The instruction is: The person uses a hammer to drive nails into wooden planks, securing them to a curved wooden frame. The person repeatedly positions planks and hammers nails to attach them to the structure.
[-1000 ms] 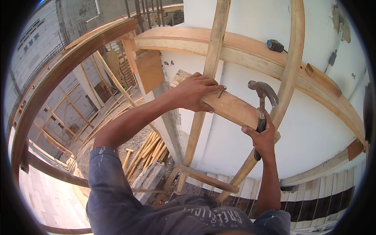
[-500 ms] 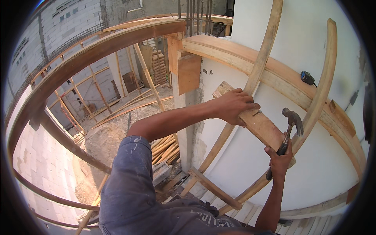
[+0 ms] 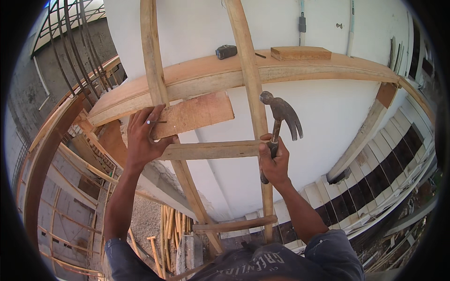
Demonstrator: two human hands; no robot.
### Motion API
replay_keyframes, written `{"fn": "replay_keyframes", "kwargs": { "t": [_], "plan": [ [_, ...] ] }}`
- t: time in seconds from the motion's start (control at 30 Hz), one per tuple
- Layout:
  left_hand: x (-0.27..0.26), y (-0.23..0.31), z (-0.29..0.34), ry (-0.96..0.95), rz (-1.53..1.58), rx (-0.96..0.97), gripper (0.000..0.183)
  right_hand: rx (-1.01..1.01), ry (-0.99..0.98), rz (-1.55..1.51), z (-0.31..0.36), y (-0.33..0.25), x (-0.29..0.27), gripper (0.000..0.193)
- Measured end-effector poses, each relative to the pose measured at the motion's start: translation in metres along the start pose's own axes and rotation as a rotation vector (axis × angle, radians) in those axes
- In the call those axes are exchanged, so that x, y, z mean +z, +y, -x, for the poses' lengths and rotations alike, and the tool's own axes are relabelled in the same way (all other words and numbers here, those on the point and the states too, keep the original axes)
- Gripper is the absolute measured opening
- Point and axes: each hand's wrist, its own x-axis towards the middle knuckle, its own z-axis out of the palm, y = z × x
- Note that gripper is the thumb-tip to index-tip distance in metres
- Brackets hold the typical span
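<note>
My left hand (image 3: 144, 136) is closed around the left end of a short wooden board (image 3: 201, 112), which tilts slightly up to the right. Beside its fingers a nail (image 3: 158, 122) juts from the board. My right hand (image 3: 275, 161) grips a claw hammer (image 3: 282, 112) by its dark handle, head up and claw pointing right. Just below the board runs a wooden ladder's rung (image 3: 215, 150), with the right hand in front of its right end. The ladder's rails (image 3: 252, 70) rise past a curved wooden beam (image 3: 323, 72).
On the beam lie a tape measure (image 3: 226, 52) and a wooden block (image 3: 300, 53). A white wall (image 3: 309, 112) stands behind the ladder. Rebar rods (image 3: 70, 47) rise at the upper left. Far below are bamboo poles (image 3: 171, 229) and, at the right, a slatted surface (image 3: 370, 173).
The view has swung right. The board has turned from sloping down to the right to nearly level, still in my left hand. My right hand, with the hammer, is now apart from the board.
</note>
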Motion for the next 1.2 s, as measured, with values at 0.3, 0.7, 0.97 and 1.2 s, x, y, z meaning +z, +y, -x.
{"fn": "replay_keyframes", "kwargs": {
  "t": [0.3,0.7,0.97,1.2],
  "plan": [
    [0.010,0.055,-0.194,0.299,-0.124,0.188,0.075,0.111,0.299,0.075,-0.022,0.012,-0.007,0.031],
    [0.149,0.141,-0.368,0.374,-0.129,0.567,0.075,-0.045,0.404,0.195,-0.030,0.043,-0.009,0.021],
    [0.218,0.154,-0.415,0.367,-0.161,0.573,0.072,0.062,0.428,0.369,-0.029,0.033,-0.005,0.016],
    [0.193,0.180,-0.362,0.453,-0.126,0.668,0.076,-0.006,0.368,0.312,-0.024,0.034,-0.011,0.019]
  ]
}}
